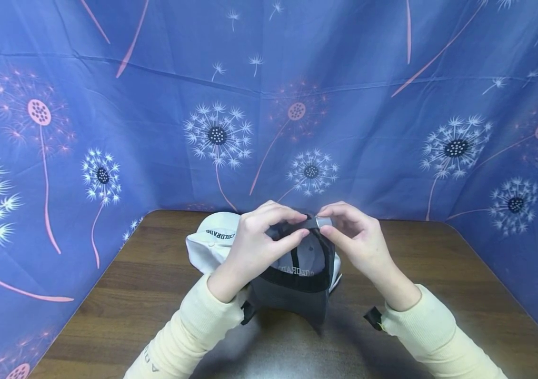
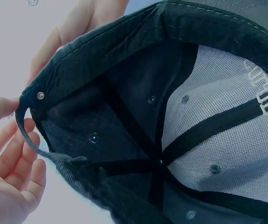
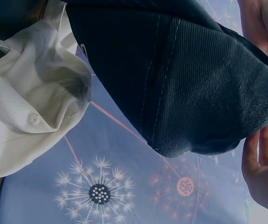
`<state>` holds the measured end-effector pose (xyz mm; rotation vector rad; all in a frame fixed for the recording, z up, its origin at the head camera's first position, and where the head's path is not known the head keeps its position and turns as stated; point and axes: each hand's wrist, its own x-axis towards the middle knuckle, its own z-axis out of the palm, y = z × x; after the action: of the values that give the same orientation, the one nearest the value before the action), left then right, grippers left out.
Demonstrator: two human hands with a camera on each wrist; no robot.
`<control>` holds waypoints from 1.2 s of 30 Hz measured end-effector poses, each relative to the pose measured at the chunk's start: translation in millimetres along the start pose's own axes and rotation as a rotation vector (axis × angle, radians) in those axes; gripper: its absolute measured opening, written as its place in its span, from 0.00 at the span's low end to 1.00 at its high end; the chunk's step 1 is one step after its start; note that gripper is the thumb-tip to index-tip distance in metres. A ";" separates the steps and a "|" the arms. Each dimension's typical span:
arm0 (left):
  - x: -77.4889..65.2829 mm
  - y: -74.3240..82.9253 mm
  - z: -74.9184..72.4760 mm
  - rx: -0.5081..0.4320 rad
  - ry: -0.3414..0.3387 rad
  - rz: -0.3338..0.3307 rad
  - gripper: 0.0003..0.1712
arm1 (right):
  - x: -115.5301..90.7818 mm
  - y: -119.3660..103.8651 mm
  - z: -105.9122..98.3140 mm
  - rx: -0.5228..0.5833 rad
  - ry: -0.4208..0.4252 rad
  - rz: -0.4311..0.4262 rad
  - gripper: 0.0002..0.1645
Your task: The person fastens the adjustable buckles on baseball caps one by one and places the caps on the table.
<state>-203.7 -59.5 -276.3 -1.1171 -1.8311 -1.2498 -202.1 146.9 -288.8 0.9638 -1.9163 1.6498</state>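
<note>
A dark baseball cap (image 1: 288,299) is held up over the table, its inside turned toward me and its brim pointing down. My left hand (image 1: 256,237) pinches one side of its back strap between thumb and finger. With thumb and fingertips my right hand (image 1: 361,238) pinches the strap's other side, near a small metal buckle (image 1: 318,222). In the left wrist view, the cap's lining (image 2: 129,112) and the looped back strap (image 2: 29,135) show up close. The cap's corduroy-like outside (image 3: 199,88) fills much of the right wrist view.
A white cap (image 1: 217,223) marked COLORADO lies on the wooden table (image 1: 146,284), behind and left of the dark one. A blue dandelion-print cloth (image 1: 368,137) hangs around the table's back and sides.
</note>
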 end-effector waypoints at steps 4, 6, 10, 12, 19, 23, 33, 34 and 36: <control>-2.0 0.2 -1.2 -0.009 0.004 -0.011 0.10 | -0.7 -0.6 -1.6 0.009 0.003 0.015 0.13; -2.1 0.3 -1.4 -0.008 0.010 -0.007 0.09 | -1.0 -1.2 -2.0 0.018 0.004 0.022 0.13; -0.9 0.9 -1.3 -0.015 0.025 0.013 0.06 | -1.6 -1.6 -2.1 0.025 0.008 0.027 0.12; 0.1 1.5 -1.2 -0.020 0.031 0.024 0.06 | -2.2 -1.3 -1.9 0.028 0.010 0.022 0.13; 3.0 4.6 -1.3 -0.030 0.026 0.045 0.05 | -3.1 -1.0 -0.9 0.042 0.012 0.015 0.17; 3.9 5.4 -0.1 -0.020 0.012 0.055 0.04 | -2.9 -1.8 -0.8 0.051 0.008 0.014 0.18; 6.3 5.5 3.6 0.021 -0.015 0.078 0.04 | -2.8 -2.2 -0.5 0.061 -0.003 -0.002 0.14; 6.6 5.8 3.8 0.025 -0.019 0.081 0.04 | -2.8 -2.1 -0.4 0.061 -0.004 -0.002 0.13; 7.2 6.3 4.0 0.032 -0.026 0.084 0.04 | -2.8 -2.2 -0.2 0.060 -0.006 0.005 0.13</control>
<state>-201.3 -52.5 -269.1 -1.1848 -1.7980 -1.1596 -198.7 147.7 -289.2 0.9888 -1.8845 1.7179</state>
